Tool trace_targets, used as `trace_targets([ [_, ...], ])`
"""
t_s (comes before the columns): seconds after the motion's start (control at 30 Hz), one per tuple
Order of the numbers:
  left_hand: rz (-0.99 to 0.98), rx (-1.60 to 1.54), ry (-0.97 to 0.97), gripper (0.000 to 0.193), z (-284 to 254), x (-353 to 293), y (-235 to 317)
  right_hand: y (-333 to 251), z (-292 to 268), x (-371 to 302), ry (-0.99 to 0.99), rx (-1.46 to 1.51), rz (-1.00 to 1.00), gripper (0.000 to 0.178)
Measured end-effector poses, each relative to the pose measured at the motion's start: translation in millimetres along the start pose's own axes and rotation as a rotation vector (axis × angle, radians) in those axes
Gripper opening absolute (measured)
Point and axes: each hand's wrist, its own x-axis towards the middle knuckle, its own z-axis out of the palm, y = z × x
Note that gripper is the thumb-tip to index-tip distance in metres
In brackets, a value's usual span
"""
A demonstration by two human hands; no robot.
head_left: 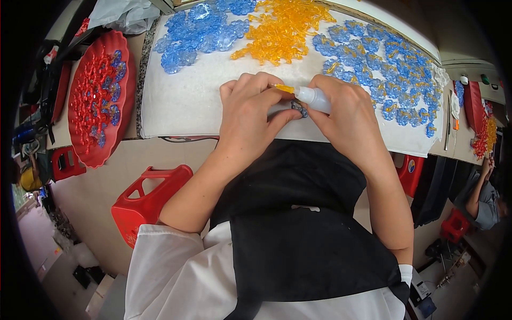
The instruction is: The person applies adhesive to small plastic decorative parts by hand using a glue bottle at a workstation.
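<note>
Over the near part of the white work surface, my two hands meet. My right hand (349,106) is closed round a small white squeeze bottle (319,100), tilted with its narrow end toward the left. In line with its neck lies an orange part (284,88) against the left fingers; whether it is the bottle's tip or a loose piece, I cannot tell. My left hand (248,109) is closed, with a small blue clear plastic piece (298,109) at the tip of its thumb. The right fingers come close to that piece, and partly hide it.
Blue clear flower-shaped pieces (200,32) and orange clear pieces (288,29) lie heaped at the back. Blue pieces with orange ones on them (397,69) spread at right. A red scalloped tray (128,101) holds red and blue pieces. Red stools (152,197) stand below; another person (482,197) sits far right.
</note>
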Motion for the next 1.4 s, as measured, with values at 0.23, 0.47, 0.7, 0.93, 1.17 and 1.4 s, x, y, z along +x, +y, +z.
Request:
trace_targets([
  [0.23,0.026,0.057,0.036,0.024,1.1,-2.3,1.6,5.5,0.4,-1.3,0.013,0.037,-0.025,0.015],
  [0.47,0.005,0.021,-0.003,0.023,-0.4,2.0,5.1,8.5,-24.0,-18.6,0.133,0.25,0.167,0.015],
  [0.7,0.035,0.078,0.048,0.025,7.4,16.0,7.8,25.3,-29.4,-58.3,0.376,0.564,0.371,0.012],
  [0.93,0.029,0.171,0.226,0.018,-17.4,19.0,-15.0,29.2,-11.2,-84.5,0.417,0.978,0.299,0.038],
  [1.17,-0.113,0.386,0.341,0.017,-64.5,29.5,-58.1,34.6,0.9,-87.9,0.368,0.979,0.185,0.037],
  [1.4,0.067,0.512,-0.023,0.023,-74.4,60.0,-53.2,28.3,-1.3,-91.9,0.329,1.031,0.203,0.037],
])
